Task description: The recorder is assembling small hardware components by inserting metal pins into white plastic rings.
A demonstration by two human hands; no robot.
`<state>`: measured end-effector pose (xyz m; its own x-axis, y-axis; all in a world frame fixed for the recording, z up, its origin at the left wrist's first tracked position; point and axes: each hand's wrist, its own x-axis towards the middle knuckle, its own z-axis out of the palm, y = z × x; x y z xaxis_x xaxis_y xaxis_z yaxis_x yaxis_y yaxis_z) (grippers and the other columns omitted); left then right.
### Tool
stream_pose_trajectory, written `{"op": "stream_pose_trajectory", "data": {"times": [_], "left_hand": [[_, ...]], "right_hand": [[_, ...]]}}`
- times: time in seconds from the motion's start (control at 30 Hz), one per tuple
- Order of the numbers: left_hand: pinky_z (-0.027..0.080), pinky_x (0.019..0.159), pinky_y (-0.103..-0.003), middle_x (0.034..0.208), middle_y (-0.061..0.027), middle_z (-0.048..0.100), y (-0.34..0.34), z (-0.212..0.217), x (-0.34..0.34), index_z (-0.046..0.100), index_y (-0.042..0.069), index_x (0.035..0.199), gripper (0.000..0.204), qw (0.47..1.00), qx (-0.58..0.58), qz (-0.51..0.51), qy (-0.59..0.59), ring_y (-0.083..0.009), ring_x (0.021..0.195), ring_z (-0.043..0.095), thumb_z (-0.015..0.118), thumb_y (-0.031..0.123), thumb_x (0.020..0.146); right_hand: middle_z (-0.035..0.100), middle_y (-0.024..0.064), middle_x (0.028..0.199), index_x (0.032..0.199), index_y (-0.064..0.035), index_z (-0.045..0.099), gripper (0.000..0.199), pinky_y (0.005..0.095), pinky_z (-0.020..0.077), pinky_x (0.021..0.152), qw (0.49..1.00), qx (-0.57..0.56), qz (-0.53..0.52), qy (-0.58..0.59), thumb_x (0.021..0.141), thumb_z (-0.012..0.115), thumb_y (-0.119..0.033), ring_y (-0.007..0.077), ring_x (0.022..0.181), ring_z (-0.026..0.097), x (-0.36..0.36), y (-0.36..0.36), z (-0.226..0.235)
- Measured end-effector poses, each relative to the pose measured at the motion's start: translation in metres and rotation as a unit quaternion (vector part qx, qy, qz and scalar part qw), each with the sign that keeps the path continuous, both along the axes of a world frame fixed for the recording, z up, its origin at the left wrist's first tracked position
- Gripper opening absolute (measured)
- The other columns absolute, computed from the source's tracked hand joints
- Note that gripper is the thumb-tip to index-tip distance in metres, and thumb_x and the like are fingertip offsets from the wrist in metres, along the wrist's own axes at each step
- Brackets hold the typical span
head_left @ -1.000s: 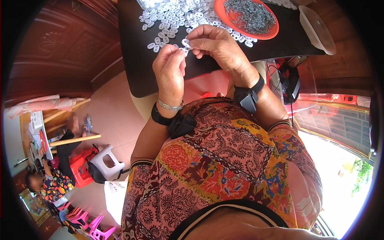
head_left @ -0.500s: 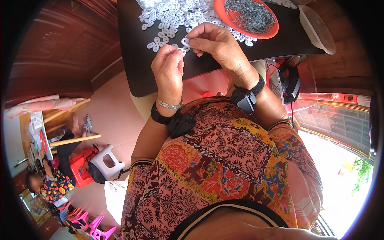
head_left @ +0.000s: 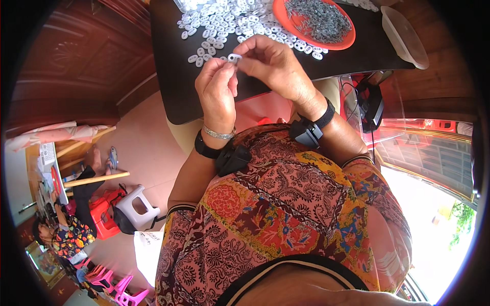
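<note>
Over the near edge of the black table, my left hand (head_left: 217, 92) pinches a small white oval plastic piece with two holes (head_left: 234, 58) between thumb and fingertips. My right hand (head_left: 278, 66) meets it from the right, thumb and forefinger closed at the same piece; whether a metal part sits between those fingertips is hidden. Many more white two-hole pieces (head_left: 214, 23) lie loose beyond my hands. A round orange-red tray (head_left: 349, 42) at the far right holds a heap of small grey metal parts (head_left: 321, 20).
The black table (head_left: 178, 97) ends just before my lap. A translucent plastic tray (head_left: 406, 38) sits at its right edge, a clear container (head_left: 188, 5) at the far left. Stools (head_left: 135, 209) and another person (head_left: 71, 234) are at the left. A clear box with a black device (head_left: 370, 104) stands right.
My right hand has shifted slightly left and down, bringing its fingertips against the white piece in my left hand. The white piece it held apart now sits between both hands.
</note>
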<state>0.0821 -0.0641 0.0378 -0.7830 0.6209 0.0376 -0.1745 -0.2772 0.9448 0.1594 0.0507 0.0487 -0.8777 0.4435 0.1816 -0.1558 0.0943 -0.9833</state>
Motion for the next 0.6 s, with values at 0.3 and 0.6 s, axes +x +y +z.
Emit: {"op": "stream_pose_trajectory", "data": {"times": [0.3,0.6], "left_hand": [[0.027,0.044,-0.019,0.057,0.0020,0.044,-0.001,0.005,0.004,0.053,0.003,0.076,0.016,0.999,0.002,-0.024,-0.022,-0.0044,0.047,0.037,0.051,0.015,0.087],[0.027,0.045,-0.019,0.059,0.0031,0.041,-0.002,0.013,0.003,0.049,0.005,0.074,0.022,0.998,-0.001,-0.055,0.028,-0.0036,0.050,0.036,0.050,0.020,0.089]], "right_hand": [[0.058,0.0002,0.085,0.103,-0.0010,0.056,0.027,0.0199,0.0487,0.070,0.999,0.049,-0.013,0.009,0.079,0.067,-0.001,0.0056,0.077,0.056,0.010,-0.005,0.002],[0.059,0.0004,0.088,0.103,-0.0006,0.058,0.025,0.0205,0.0477,0.076,0.998,-0.017,0.059,0.022,0.079,0.064,0.003,0.0060,0.083,0.057,0.021,-0.003,0.014]]}}
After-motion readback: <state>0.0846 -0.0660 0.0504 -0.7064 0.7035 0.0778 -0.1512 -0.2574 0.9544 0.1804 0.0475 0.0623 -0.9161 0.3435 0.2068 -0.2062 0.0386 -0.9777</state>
